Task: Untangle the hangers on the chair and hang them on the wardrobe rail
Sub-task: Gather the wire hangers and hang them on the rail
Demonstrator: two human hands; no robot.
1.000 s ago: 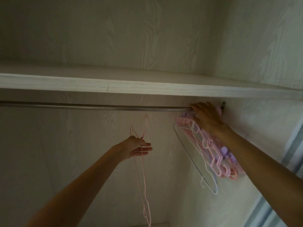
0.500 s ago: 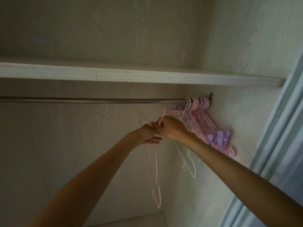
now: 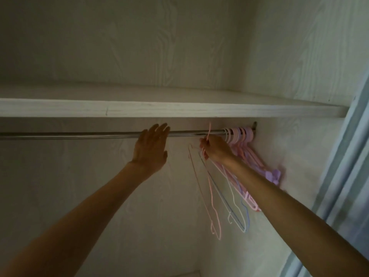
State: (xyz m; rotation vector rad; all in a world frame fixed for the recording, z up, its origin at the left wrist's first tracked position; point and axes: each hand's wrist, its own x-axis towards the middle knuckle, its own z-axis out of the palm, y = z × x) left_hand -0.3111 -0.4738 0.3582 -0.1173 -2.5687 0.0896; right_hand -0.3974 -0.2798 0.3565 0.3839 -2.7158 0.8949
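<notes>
Right hand (image 3: pixel 214 148) pinches a pink hanger (image 3: pixel 211 188) by its neck, hook just under the rail (image 3: pixel 89 135), approx 3 o'clock. Left hand (image 3: pixel 150 147) is open w/ flat fingers at the rail. Hanger looks light, thin, springy, prob. snags easily; best held at the neck.

I'm at a home wardrobe: a metal rail (image 3: pixel 79 135) under a pale wood-grain shelf (image 3: pixel 139 109), hangers (image 3: pixel 239 136) bunched just beyond my grip.

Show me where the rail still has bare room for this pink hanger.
Free: the rail from the picture's left edge to the left hand, and between that hand and the right hand holding the pink hanger. Crowded: the hung hangers bunched at the right end.
</notes>
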